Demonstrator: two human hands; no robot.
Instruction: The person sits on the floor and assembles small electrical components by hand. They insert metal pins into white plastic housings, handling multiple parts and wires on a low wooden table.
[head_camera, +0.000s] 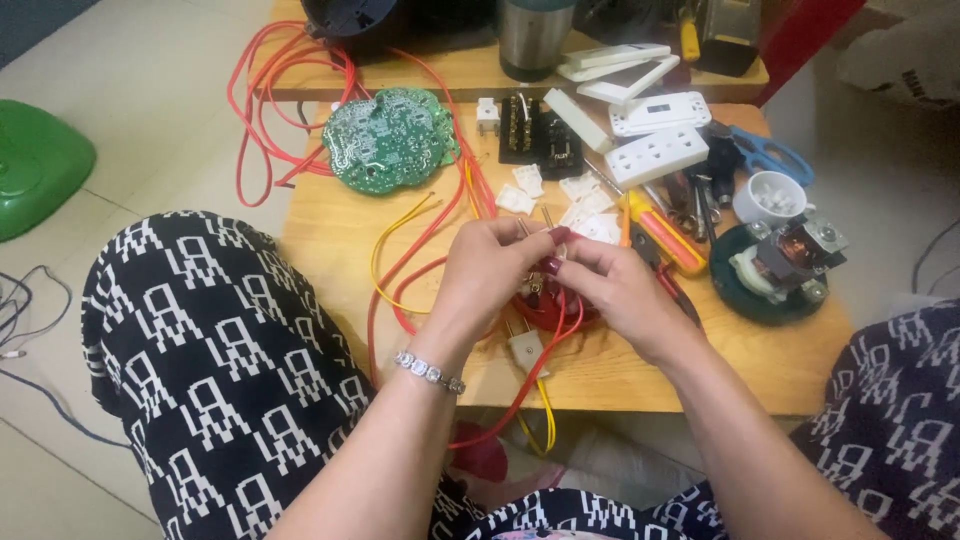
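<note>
Item: small metal-pronged part (545, 222), thin, brass-coloured, mostly hidden by fingertips; exact form cannot be told. Position: held above the middle of the low wooden table (330, 240), between both hands.

Left hand (487, 270): fingers curled, pinching the part from the left; beaded bracelet (429, 371) at the wrist.
Right hand (612, 285): fingers closed on the same part from the right.

Directly beneath: red round housing (548, 310), red wire (415, 270) looping around it, white plug (524, 350) just in front, yellow wire (400, 225) to the left.

Further out: green circuit board (388, 138) at upper left; white socket strip (657, 155), blue-handled scissors (765, 155), white cup (770, 195) and small motor on a dark green disc (785, 262) to the right.
</note>
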